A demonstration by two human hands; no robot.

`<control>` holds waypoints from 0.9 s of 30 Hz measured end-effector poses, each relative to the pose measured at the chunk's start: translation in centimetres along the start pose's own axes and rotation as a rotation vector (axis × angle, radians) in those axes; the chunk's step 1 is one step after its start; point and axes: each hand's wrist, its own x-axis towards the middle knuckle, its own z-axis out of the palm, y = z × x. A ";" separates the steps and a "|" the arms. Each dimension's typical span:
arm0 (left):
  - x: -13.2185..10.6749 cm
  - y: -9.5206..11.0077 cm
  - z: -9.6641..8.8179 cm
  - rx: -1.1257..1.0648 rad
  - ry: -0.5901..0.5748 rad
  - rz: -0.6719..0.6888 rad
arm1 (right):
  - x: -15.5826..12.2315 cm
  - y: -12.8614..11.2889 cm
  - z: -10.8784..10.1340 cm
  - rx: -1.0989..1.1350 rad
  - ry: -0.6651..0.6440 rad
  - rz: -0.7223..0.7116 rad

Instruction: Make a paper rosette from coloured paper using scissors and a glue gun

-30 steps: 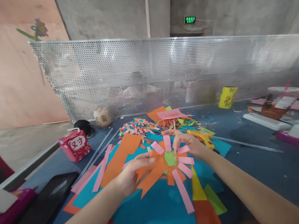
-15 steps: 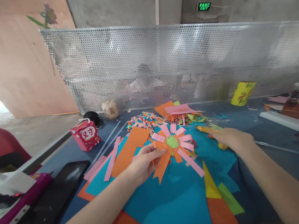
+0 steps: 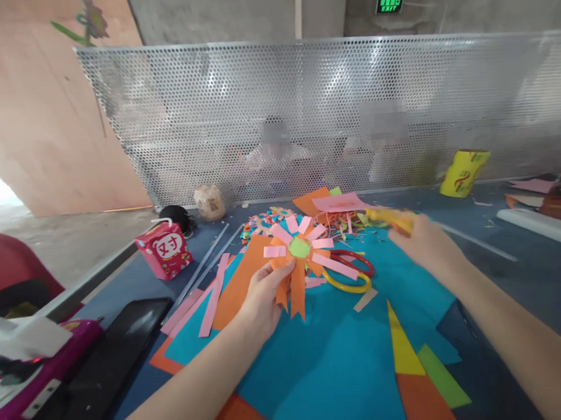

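Observation:
My left hand (image 3: 262, 295) pinches an orange petal of a paper flower (image 3: 301, 254) made of pink and orange strips round a green centre, holding it tilted up above the blue paper sheet (image 3: 341, 360). My right hand (image 3: 423, 241) is closed round a yellow tool (image 3: 390, 219), blurred by motion, lifted off the table to the right of the flower. Red and yellow scissors (image 3: 351, 272) lie on the blue sheet just beneath the flower's right side.
Orange, pink, yellow and green paper pieces lie about the blue table. A red drink carton (image 3: 163, 248), a black tablet (image 3: 112, 353), a magenta device (image 3: 26, 379), a yellow can (image 3: 463, 173). A perforated metal screen (image 3: 302, 111) closes the far edge; people sit behind it.
My left hand has lifted the flower off the paper and tilted it upright. My right hand left the flower, reached right, and now holds the yellow tool raised. The scissors have come into sight.

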 end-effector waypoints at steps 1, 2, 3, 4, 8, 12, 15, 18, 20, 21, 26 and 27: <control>0.1 0.0 -0.1 -0.016 0.012 0.016 | -0.4 -0.7 -0.2 0.031 0.072 -0.064; 0.2 0.1 -0.3 -0.031 0.024 0.028 | -0.9 -1.3 -0.4 0.074 0.136 -0.140; 0.2 0.1 -0.4 -0.045 0.037 0.039 | -1.5 -2.0 -0.5 0.120 0.199 -0.213; 0.2 0.2 -0.4 -0.055 0.049 0.046 | -2.0 -2.5 -0.6 0.164 0.260 -0.296; 0.2 0.3 -0.5 -0.063 0.066 0.065 | -3.3 -3.3 -0.3 0.202 0.420 -0.622; 0.5 0.0 -0.6 -0.045 0.062 0.079 | -3.5 -3.3 0.2 0.137 0.505 -0.832; 0.6 -0.1 -0.7 -0.032 0.080 0.082 | -3.5 -3.3 0.3 0.070 0.565 -0.910; 0.7 -0.3 -0.9 -0.029 0.071 0.085 | -3.6 -3.4 0.2 -0.019 0.622 -0.958; 0.8 -0.3 -0.9 -0.034 0.069 0.087 | -3.7 -3.5 0.0 -0.067 0.648 -0.991; 0.8 -0.3 -0.9 -0.035 0.072 0.089 | -3.8 -3.6 0.0 -0.083 0.657 -1.010; 0.7 -0.2 -0.8 -0.041 0.092 0.086 | -3.9 -3.5 -0.1 -0.125 0.677 -1.068; 0.7 -0.2 -0.7 -0.044 0.095 0.083 | -3.9 -3.5 -0.1 -0.136 0.681 -1.070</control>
